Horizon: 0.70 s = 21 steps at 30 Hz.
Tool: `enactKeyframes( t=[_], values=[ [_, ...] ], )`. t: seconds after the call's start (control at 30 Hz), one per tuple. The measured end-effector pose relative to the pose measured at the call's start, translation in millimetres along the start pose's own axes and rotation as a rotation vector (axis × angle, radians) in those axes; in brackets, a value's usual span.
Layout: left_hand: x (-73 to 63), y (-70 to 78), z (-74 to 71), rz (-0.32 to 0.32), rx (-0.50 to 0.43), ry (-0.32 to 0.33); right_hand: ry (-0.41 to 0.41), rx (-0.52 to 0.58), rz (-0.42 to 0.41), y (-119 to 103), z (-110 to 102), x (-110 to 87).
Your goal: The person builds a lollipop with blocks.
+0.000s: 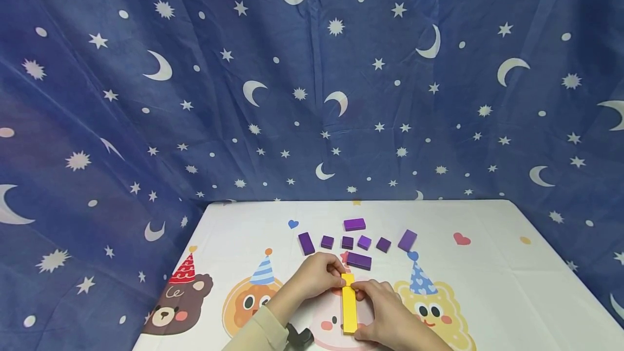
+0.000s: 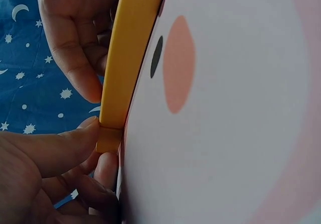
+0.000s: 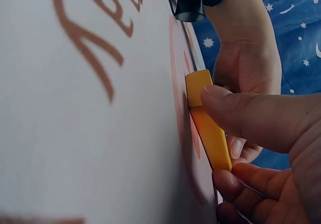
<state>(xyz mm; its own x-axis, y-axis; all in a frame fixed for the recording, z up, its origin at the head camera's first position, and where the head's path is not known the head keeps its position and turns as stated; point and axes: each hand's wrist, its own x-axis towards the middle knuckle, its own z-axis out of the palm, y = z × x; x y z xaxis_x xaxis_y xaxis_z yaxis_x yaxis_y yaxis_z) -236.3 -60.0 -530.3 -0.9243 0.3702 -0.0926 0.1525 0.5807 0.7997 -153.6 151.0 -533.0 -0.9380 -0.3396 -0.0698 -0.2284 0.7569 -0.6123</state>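
Observation:
A long yellow block [image 1: 349,310] lies on the printed tablecloth, its length running away from me. At its far end a short yellow block [image 2: 109,140] meets it, with a thin seam between the two. My left hand [image 1: 316,276] pinches that short piece between thumb and fingers. From the right side, my right hand [image 1: 387,316] holds the long yellow block [image 3: 213,138], with its thumb by the near end and its fingertips near the far end. The two hands are close together, the left fingertips almost reaching the right ones.
Beyond the hands lie several purple blocks: small ones such as the purple cube [image 1: 364,242] in a row, and longer ones such as the purple bar [image 1: 358,261] around them. A black device [image 1: 299,337] sits at my left wrist. A blue star-patterned curtain [image 1: 312,96] hangs behind the table.

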Motion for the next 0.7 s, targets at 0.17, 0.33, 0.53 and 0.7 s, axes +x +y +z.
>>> enactKeyframes(
  t=[0.17, 0.33, 0.53, 0.7],
  values=[
    [0.1, -0.5, -0.1, 0.004, 0.008, 0.000, 0.006, -0.003, 0.000, 0.0, 0.6, 0.0],
    [-0.6, 0.7, -0.2, 0.009, 0.020, -0.003, -0.002, 0.009, 0.007, -0.6, -0.2, -0.2],
    [-1.5, 2.4, -1.6, 0.020, 0.006, -0.006, 0.013, 0.020, 0.013, -1.1, -0.2, -0.9],
    [-0.2, 1.3, -1.9, 0.010, 0.001, -0.010, 0.050, 0.027, 0.019, -0.6, 1.5, -1.2]
  ],
)
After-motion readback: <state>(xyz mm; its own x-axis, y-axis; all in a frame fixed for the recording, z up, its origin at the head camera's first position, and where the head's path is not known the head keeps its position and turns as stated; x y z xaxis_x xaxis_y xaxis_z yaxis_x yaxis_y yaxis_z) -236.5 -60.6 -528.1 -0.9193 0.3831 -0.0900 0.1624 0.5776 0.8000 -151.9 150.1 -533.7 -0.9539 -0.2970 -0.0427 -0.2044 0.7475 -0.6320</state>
